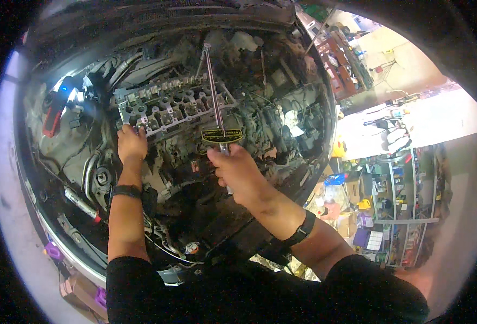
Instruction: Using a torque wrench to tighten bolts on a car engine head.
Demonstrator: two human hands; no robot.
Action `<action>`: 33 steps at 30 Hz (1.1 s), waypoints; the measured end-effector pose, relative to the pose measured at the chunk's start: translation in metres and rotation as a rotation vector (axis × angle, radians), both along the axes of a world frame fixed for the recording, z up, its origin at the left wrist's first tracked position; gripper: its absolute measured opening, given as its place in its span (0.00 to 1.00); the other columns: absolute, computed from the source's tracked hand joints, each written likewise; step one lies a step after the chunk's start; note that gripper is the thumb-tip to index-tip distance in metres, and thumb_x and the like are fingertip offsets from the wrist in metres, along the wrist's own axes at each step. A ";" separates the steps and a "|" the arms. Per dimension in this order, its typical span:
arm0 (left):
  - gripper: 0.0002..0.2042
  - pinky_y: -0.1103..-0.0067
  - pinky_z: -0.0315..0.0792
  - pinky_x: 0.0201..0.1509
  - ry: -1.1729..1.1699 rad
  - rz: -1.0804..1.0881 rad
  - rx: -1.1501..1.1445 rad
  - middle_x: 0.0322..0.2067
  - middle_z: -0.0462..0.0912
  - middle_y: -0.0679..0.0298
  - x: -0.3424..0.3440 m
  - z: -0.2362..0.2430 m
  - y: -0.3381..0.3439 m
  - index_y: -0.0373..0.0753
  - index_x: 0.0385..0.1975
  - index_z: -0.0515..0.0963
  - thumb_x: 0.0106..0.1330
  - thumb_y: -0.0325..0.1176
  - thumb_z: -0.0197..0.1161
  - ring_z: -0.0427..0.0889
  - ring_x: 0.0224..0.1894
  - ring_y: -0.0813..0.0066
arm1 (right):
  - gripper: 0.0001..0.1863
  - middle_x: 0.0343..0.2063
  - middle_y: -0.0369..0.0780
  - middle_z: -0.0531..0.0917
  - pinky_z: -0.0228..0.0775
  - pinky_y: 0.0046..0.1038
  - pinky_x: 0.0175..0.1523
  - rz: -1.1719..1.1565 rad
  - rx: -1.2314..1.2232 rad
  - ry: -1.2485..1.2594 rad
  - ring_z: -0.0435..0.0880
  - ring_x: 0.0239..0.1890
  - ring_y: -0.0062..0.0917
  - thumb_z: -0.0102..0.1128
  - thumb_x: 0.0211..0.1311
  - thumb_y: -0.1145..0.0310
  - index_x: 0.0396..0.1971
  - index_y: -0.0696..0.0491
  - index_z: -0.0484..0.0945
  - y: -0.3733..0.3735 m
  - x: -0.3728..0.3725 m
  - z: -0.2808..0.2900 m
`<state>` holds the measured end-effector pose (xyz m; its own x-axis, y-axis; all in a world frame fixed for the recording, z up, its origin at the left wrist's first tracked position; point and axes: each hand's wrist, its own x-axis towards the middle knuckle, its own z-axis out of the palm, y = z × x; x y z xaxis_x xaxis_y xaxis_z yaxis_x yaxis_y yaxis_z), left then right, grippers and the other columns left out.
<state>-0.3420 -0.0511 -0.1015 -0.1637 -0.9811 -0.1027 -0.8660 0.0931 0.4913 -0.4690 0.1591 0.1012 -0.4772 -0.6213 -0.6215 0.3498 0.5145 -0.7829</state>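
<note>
My right hand (237, 170) is wrapped round the handle of a beam torque wrench (215, 100). The wrench points away from me across the engine bay, its dark scale plate with a yellow edge just beyond my fingers. From its far end a thin extension (200, 66) reaches down toward the far side of a silver cylinder head (165, 123); where its tip sits is hard to make out. At the near left corner of that cylinder head, my left hand (132, 143) has its fingers curled over the edge.
Hoses, wiring and dark engine parts surround the cylinder head. A red and black work light (55, 116) shines on the left, with a white and red tube (82, 204) nearer me. To the right, beyond the car, stand a red tool tray (338, 67) and loaded shelves (395, 221).
</note>
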 end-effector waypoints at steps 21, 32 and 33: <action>0.23 0.58 0.72 0.51 0.003 -0.016 -0.023 0.48 0.72 0.47 0.000 -0.008 -0.003 0.36 0.49 0.66 0.66 0.48 0.57 0.76 0.49 0.45 | 0.15 0.22 0.48 0.78 0.68 0.41 0.33 0.226 -0.017 0.566 0.78 0.27 0.43 0.56 0.65 0.60 0.32 0.59 0.72 -0.002 -0.008 -0.027; 0.21 0.58 0.74 0.49 0.059 -0.018 0.022 0.47 0.72 0.49 -0.001 -0.007 -0.001 0.36 0.47 0.66 0.65 0.47 0.59 0.77 0.48 0.47 | 0.07 0.16 0.25 0.65 0.47 0.16 0.18 0.059 0.029 0.133 0.61 0.16 0.09 0.60 0.63 0.66 0.36 0.49 0.72 0.012 -0.054 0.076; 0.21 0.58 0.74 0.49 0.047 -0.010 0.015 0.47 0.72 0.49 0.006 -0.007 -0.003 0.36 0.46 0.66 0.65 0.47 0.59 0.77 0.48 0.47 | 0.10 0.18 0.26 0.66 0.50 0.16 0.18 0.083 -0.027 0.141 0.62 0.16 0.09 0.62 0.62 0.67 0.38 0.50 0.72 0.024 -0.062 0.076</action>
